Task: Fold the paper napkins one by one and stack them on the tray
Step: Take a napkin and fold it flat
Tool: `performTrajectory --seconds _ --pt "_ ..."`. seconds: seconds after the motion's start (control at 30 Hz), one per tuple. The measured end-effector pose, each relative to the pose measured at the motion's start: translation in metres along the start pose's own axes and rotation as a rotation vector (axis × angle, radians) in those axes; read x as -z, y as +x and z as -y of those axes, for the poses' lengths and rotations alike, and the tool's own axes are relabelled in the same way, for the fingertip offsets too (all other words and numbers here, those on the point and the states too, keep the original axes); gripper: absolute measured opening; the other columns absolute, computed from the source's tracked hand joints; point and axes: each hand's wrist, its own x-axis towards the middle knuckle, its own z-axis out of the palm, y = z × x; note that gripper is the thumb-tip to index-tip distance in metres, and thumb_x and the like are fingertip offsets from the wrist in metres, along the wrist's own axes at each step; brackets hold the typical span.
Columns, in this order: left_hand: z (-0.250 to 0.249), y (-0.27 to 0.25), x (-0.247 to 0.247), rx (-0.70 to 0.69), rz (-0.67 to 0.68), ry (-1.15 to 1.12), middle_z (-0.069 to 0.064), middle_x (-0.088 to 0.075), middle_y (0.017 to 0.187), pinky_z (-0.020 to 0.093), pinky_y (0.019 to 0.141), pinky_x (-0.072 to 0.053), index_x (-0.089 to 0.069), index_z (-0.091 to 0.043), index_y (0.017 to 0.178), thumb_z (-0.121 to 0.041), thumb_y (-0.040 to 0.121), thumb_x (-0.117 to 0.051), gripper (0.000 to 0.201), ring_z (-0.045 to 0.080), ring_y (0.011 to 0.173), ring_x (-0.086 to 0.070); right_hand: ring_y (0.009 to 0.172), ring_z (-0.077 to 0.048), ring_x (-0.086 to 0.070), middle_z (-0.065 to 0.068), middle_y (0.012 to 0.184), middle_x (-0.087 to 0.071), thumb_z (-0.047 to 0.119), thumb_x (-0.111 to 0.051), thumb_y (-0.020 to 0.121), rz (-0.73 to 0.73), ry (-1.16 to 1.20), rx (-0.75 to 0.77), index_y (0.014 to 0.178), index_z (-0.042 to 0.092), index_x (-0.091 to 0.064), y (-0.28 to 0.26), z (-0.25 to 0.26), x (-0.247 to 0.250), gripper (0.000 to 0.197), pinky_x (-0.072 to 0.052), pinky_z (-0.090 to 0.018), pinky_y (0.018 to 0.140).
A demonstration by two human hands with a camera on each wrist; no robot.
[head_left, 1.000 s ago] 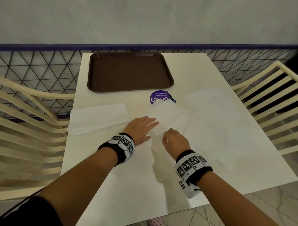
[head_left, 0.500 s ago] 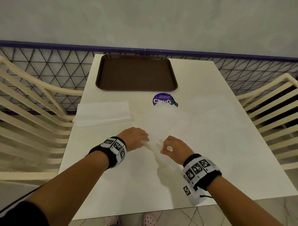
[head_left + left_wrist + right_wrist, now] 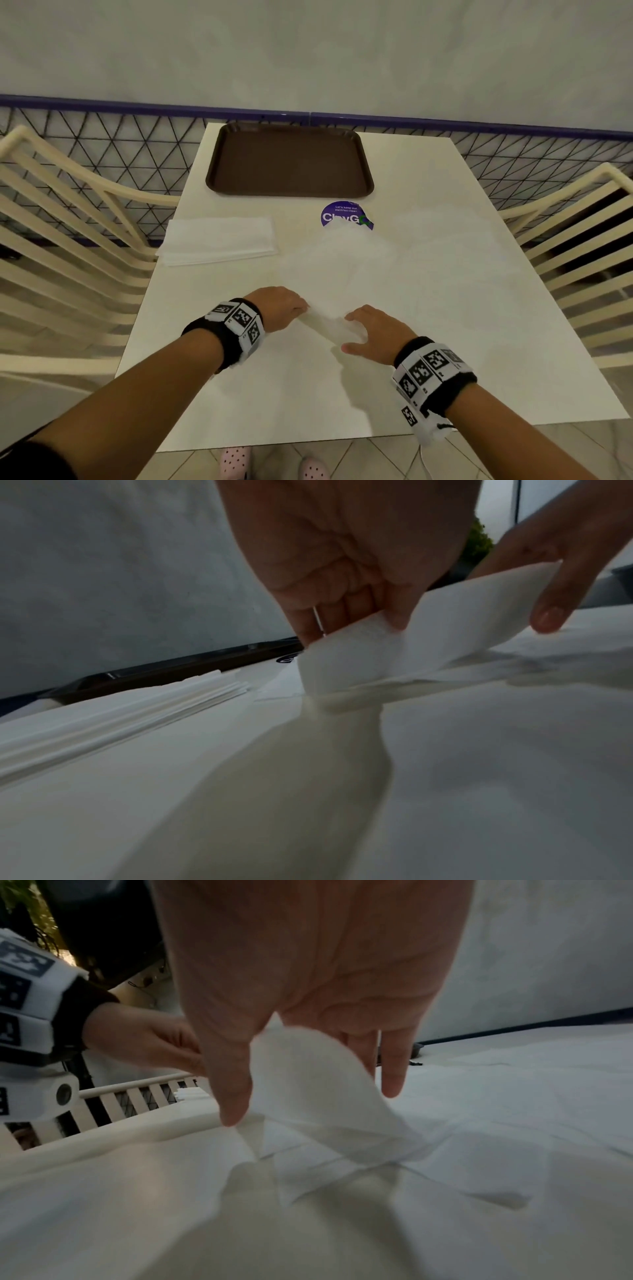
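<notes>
Napkin (image 3: 329, 274) lies unfolded mid-table, at 6 o'clock of the tray (image 3: 289, 161), its near edge lifted.

Head view: left hand (image 3: 281, 305) pinches that edge. Right hand (image 3: 376, 332), curled half a second ago, now spreads over it. One tray, one napkin stack (image 3: 219, 240) at 9 o'clock.

Left wrist view: thumb and fingers (image 3: 342, 601) nip the paper.

Right wrist view: fingers (image 3: 394, 1069) straight, paper draped between thumb and forefinger.

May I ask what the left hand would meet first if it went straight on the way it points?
Most likely the rest of the spread napkin whose near edge the left hand pinches, then the purple sticker; the line is uncertain.
</notes>
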Motion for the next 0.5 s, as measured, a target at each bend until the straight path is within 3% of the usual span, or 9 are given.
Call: performTrajectory --seconds 0.07,0.17,0.2,0.3,0.37,0.43,0.5 --pt "0.001 -0.004 0.003 0.022 -0.015 -0.116 0.006 -0.06 0.125 0.027 0.095 -0.038 -0.055 -0.014 0.127 -0.024 0.102 -0.031 0.037 0.022 0.115 -0.053 0.138 -0.015 -0.03 0.004 0.15 -0.028 0.047 -0.049 0.091 0.029 -0.013 0.002 0.145 0.023 -0.027 0.0 0.002 0.004 0.063 -0.026 -0.03 0.113" --pt "-0.002 -0.007 0.011 0.087 -0.001 -0.295 0.014 -0.062 0.094 0.024 0.078 -0.036 -0.063 -0.005 0.099 -0.024 0.1 -0.036 0.033 0.024 0.09 -0.053 0.139 -0.016 -0.03 0.001 0.151 -0.032 0.051 -0.048 0.09 0.016 0.032 0.001 0.145 0.023 -0.029 0.0 0.006 0.016 0.065 -0.023 -0.03 0.114" --pt "-0.004 -0.007 0.013 0.115 0.011 -0.346 0.011 -0.062 0.094 0.025 0.08 -0.037 -0.064 -0.007 0.098 -0.026 0.1 -0.038 0.032 0.024 0.091 -0.053 0.137 -0.016 -0.034 0.001 0.148 -0.037 0.051 -0.048 0.091 0.004 0.052 0.01 0.143 0.023 -0.033 -0.001 0.009 0.021 0.061 -0.025 -0.029 0.113" --pt "-0.008 -0.005 0.017 0.193 0.003 -0.471 0.005 -0.062 0.121 0.025 0.096 -0.036 -0.065 -0.014 0.116 -0.028 0.096 -0.045 0.031 0.021 0.114 -0.052 0.128 -0.016 -0.045 0.0 0.137 -0.052 0.044 -0.042 0.096 -0.038 0.147 0.05 0.133 0.023 -0.05 -0.006 0.017 0.037 0.044 -0.031 -0.023 0.104" --pt "-0.011 -0.005 0.017 0.186 -0.004 -0.49 0.004 -0.059 0.128 0.023 0.098 -0.035 -0.064 -0.015 0.119 -0.027 0.095 -0.048 0.031 0.02 0.119 -0.05 0.126 -0.016 -0.047 0.0 0.135 -0.054 0.042 -0.038 0.098 -0.019 0.191 0.038 0.13 0.023 -0.055 -0.009 0.02 0.043 0.041 -0.033 -0.022 0.102" --pt "-0.013 -0.007 0.013 0.153 0.017 -0.458 0.006 -0.061 0.125 0.022 0.093 -0.036 -0.063 -0.013 0.119 -0.027 0.097 -0.046 0.032 0.02 0.113 -0.052 0.124 -0.018 -0.048 -0.003 0.134 -0.055 0.042 -0.033 0.099 0.057 0.149 0.016 0.128 0.02 -0.056 -0.009 0.022 0.044 0.043 -0.034 -0.024 0.1" --pt "-0.016 -0.01 0.007 0.103 0.043 -0.391 0.012 -0.065 0.114 0.02 0.078 -0.034 -0.064 -0.01 0.115 -0.026 0.099 -0.041 0.032 0.016 0.092 -0.052 0.113 -0.021 -0.054 -0.007 0.121 -0.062 0.04 -0.033 0.099 0.124 0.097 -0.007 0.119 0.015 -0.062 -0.009 0.022 0.038 0.043 -0.038 -0.026 0.094"
